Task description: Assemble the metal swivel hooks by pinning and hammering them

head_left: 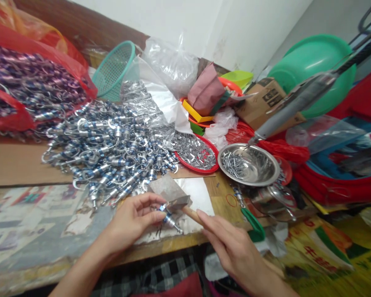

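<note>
Hammer (173, 197) gripped by right hand (231, 243); left hand (132, 218) pinching swivel clip (168, 216).

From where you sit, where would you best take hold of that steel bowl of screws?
Take the steel bowl by its near rim, coming from your right hand side. The rim flares out thin and flat, and the screws lie at its left.

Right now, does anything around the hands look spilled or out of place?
The pile of blue-and-silver clips spills loose from the torn clear bag across the table, reaching the left hand. Nothing looks damaged.
</note>
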### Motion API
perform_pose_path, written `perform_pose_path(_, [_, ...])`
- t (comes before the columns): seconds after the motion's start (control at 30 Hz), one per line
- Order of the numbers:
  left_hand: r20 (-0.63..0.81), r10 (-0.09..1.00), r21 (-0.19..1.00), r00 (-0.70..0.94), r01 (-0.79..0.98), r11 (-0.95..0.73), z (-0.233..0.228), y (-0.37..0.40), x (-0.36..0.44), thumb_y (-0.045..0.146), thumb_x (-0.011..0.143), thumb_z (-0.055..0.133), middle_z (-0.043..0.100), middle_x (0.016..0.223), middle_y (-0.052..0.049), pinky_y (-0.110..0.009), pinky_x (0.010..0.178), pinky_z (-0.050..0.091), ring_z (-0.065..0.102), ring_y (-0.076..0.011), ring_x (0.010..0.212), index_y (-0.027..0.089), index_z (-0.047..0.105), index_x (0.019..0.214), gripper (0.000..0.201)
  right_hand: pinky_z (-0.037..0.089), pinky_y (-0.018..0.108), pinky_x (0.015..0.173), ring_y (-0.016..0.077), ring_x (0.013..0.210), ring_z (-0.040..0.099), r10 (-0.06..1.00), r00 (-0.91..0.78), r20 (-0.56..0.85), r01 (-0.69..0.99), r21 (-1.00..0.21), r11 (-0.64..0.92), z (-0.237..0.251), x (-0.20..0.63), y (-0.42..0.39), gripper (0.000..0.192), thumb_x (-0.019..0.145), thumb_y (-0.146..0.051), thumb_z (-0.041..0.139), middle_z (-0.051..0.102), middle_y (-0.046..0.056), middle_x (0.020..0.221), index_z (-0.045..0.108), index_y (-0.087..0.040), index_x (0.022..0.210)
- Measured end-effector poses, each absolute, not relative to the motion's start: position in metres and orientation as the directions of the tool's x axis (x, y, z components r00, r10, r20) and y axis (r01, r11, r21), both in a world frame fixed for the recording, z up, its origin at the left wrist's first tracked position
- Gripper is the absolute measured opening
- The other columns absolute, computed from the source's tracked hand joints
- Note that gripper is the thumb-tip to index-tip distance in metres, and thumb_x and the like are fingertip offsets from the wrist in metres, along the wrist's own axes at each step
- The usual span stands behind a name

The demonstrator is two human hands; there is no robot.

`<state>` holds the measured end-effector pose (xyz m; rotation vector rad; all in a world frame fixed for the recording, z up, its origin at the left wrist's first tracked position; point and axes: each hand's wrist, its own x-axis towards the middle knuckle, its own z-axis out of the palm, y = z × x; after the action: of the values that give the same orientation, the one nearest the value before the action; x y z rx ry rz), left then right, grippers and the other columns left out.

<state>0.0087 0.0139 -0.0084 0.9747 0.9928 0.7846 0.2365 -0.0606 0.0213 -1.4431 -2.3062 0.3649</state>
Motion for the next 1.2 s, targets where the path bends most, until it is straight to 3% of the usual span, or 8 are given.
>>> perform_pose_path(0.17, [-0.320, 0.875, 0.915, 0.363, -0.122, 0.385, -0.008, 0.014, 0.009, 0.022, 0.061, 0.074, 0.069, 0.083, -0.004, -0.037, 0.073, 0.051, 0.063, -0.0207, 0.075, 0.016, 0.063, 0.087, 0.029, 0.053, 0.031, 0.076, 0.0187, 0.085, 0.063, 0.883, -0.424, 0.203, 0.822, -0.323, 0.469, 0.015, 0.239, -0.064, 0.052, 0.088, -0.006, 0.035, 0.063, 0.009, 0.100, 0.034, -0.023, 0.137])
perform_pose_path(0.5, [-0.307, 0.883, 0.917, 0.355, -0.138, 0.374, -0.007, 0.014, 0.010, 0.021, 0.058, 0.075, 0.068, 0.075, -0.002, -0.033, 0.068, 0.051, 0.063, -0.0184, 0.069, 0.016, 0.064, 0.078, 0.024, 0.051, 0.028, 0.079, 0.0168, 0.089, 0.062, 0.896, -0.405, 0.184, 0.789, -0.424, 0.444, 0.019, 0.237, -0.069, 0.053, 0.087, -0.007, 0.037, 0.062, 0.007, 0.102, 0.035, -0.028, 0.136])
perform_pose_path(0.67, [-0.319, 0.884, 0.906, 0.343, -0.165, 0.390, -0.005, 0.014, 0.010, 0.019, 0.056, 0.077, 0.068, 0.075, -0.001, -0.029, 0.066, 0.051, 0.064, -0.0174, 0.071, 0.017, 0.060, 0.088, 0.036, 0.050, 0.026, 0.082, 0.0183, 0.098, 0.060, 0.955, -0.173, 0.241, 0.738, -0.610, 0.287, 0.021, 0.227, -0.057, 0.042, 0.085, -0.018, 0.051, 0.063, 0.006, 0.109, 0.049, -0.025, 0.126])
perform_pose_path(0.77, [-0.319, 0.885, 0.892, 0.339, -0.207, 0.401, -0.004, 0.015, 0.010, 0.018, 0.057, 0.077, 0.065, 0.067, 0.004, -0.025, 0.062, 0.051, 0.063, -0.0143, 0.065, 0.020, 0.050, 0.108, 0.058, 0.050, 0.027, 0.074, 0.0179, 0.083, 0.062, 0.991, -0.034, 0.130, 0.644, -0.755, 0.121, 0.025, 0.208, -0.029, 0.031, 0.079, -0.027, 0.060, 0.066, 0.004, 0.094, 0.060, -0.020, 0.109])
perform_pose_path(0.9, [-0.300, 0.880, 0.878, 0.369, -0.253, 0.405, -0.008, 0.015, 0.011, 0.018, 0.059, 0.076, 0.064, 0.067, 0.004, -0.028, 0.062, 0.052, 0.063, -0.0148, 0.063, 0.021, 0.035, 0.123, 0.075, 0.045, 0.023, 0.060, 0.0132, 0.065, 0.056, 0.993, -0.116, -0.004, 0.567, -0.821, 0.063, 0.029, 0.183, 0.005, 0.024, 0.074, -0.025, 0.064, 0.062, -0.001, 0.074, 0.062, -0.018, 0.096])
perform_pose_path(1.03, [-0.267, 0.895, 0.876, 0.358, -0.296, 0.380, -0.014, 0.014, 0.011, 0.018, 0.061, 0.075, 0.065, 0.069, 0.003, -0.027, 0.062, 0.052, 0.063, -0.0151, 0.066, 0.019, 0.030, 0.126, 0.079, 0.043, 0.024, 0.066, 0.0146, 0.075, 0.056, 0.968, -0.252, 0.009, 0.571, -0.806, 0.157, 0.026, 0.171, 0.008, 0.025, 0.076, -0.020, 0.060, 0.063, -0.001, 0.085, 0.060, -0.020, 0.100])
perform_pose_path(1.2, [-0.278, 0.886, 0.864, 0.372, -0.307, 0.400, -0.012, 0.013, 0.011, 0.019, 0.060, 0.075, 0.065, 0.069, 0.003, -0.029, 0.066, 0.052, 0.064, -0.0158, 0.067, 0.020, 0.026, 0.131, 0.086, 0.043, 0.025, 0.070, 0.0155, 0.077, 0.055, 0.975, -0.222, -0.015, 0.552, -0.826, 0.113, 0.022, 0.171, 0.007, 0.030, 0.075, -0.018, 0.058, 0.062, 0.000, 0.089, 0.058, -0.020, 0.105])
